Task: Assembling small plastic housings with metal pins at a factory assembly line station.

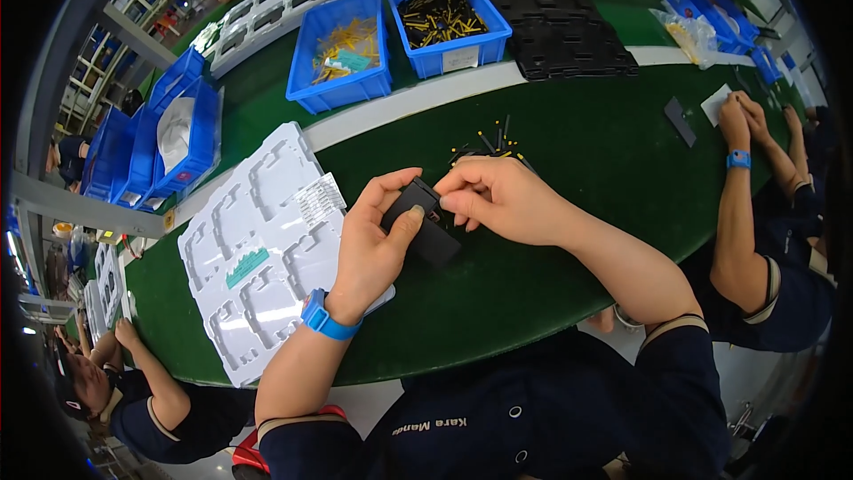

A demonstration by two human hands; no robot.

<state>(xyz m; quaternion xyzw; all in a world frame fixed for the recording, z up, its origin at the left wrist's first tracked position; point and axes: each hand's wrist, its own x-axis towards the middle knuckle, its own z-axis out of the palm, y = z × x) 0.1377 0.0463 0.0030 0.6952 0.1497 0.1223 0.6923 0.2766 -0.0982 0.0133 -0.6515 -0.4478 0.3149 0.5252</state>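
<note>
Left hand (378, 236) wrapped round black case (434, 244) over surface (586, 133), thumb across it, likely steadying. Right hand (506, 200) fingertips bunched at case edge; can't tell if gripping anything. Black-yellow parts (489, 146) just beyond, presumably for reach.

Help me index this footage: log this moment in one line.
left hand: holds black oblong part; right hand: fingertips at its edge; white tray: left; black-and-yellow pieces: beyond right hand

Left hand (380, 236) (partly) hides the black device (432, 233); what right hand (506, 200) holds is unclear
</note>
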